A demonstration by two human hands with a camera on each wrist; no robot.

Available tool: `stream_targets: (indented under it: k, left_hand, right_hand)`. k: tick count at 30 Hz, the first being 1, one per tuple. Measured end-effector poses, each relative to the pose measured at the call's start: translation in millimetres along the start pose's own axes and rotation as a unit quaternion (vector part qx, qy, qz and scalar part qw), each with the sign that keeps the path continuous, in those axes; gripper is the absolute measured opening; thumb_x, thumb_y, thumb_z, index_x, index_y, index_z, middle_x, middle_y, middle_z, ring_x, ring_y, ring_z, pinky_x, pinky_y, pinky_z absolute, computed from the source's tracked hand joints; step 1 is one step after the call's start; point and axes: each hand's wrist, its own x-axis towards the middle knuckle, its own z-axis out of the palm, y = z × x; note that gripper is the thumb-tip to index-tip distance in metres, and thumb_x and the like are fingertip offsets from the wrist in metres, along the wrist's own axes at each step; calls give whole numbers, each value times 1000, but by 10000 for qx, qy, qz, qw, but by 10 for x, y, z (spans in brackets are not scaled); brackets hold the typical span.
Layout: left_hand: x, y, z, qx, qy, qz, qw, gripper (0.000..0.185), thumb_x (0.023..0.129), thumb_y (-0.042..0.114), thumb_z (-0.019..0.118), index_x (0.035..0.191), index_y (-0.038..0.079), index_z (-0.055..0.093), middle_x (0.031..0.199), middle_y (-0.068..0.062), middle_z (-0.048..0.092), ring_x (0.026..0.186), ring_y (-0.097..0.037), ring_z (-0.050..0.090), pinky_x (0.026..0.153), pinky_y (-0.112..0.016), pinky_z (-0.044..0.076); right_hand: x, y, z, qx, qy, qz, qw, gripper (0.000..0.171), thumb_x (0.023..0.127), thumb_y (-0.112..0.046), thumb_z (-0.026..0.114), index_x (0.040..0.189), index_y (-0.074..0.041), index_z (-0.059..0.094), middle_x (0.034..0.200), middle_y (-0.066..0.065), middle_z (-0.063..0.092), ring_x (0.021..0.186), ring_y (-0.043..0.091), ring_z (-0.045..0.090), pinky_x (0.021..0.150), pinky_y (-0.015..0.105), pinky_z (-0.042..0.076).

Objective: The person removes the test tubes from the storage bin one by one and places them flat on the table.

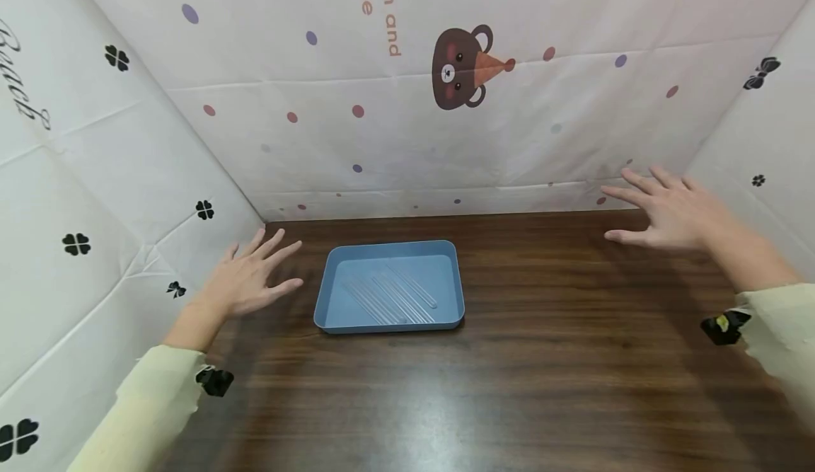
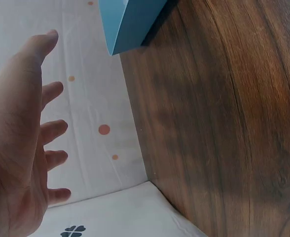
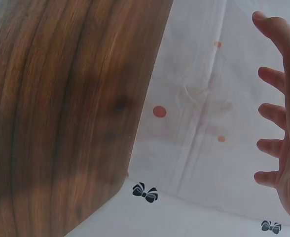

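Your left hand hovers over the tabletop at the left, fingers spread and straight, the grip apart and holding nothing. Just to its right, near but not touching, sits the blue tray, a shallow rectangle with its long side running left to right. Inside it lie several clear rods, close together and slanting from far left to near right; they look like thin glass or plastic sticks, though they are too transparent to count or name with confidence. The left wrist view shows only one corner of the tray beyond your fingertips. Far to the right, near the back wall, your right hand is also open-fingered and empty, well apart from the tray. Your left hand is clearly the nearer one.
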Motion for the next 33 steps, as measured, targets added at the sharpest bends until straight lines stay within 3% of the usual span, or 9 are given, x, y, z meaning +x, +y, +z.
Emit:
stream_targets:
  k: [6,12,18,25,33]
  left_hand:
    - [17,27,21,-404,-160,-88,9990,82,109,67,55,178,28,35,190,-18,22,175,-54,18,127,-88,27]
    - [30,60,39,-849,-13,38,9964,80,109,64,57,177,28,38,189,-16,26,175,-52,22,122,-88,32]
    - [50,80,98,-1578,175,302,9869,75,108,51,67,175,24,44,188,-15,31,174,-51,25,122,-89,31]
    - [39,108,189,-2230,116,338,9742,76,108,44,69,176,22,42,189,-15,27,175,-53,19,121,-95,21]
    - [36,141,293,-2534,271,528,9655,75,108,39,72,174,19,44,188,-16,30,174,-55,22,126,-89,23]
  right_hand:
    - [51,-77,-24,-26,-21,-61,10000,98,98,-72,71,176,-24,38,185,27,29,168,64,22,125,83,27]
    - [102,-131,-10,141,41,-146,9998,96,97,-70,73,175,-23,41,185,26,30,168,63,23,125,84,28]
    - [110,-175,33,505,209,-402,9977,93,96,-60,80,172,-19,46,183,27,34,165,65,30,124,87,31]
    - [134,-244,50,557,233,-494,9970,92,97,-58,80,173,-19,46,183,27,34,166,64,31,123,88,32]
    - [165,-323,48,681,148,-521,9962,91,98,-57,79,173,-19,45,184,26,32,167,63,28,126,86,30]
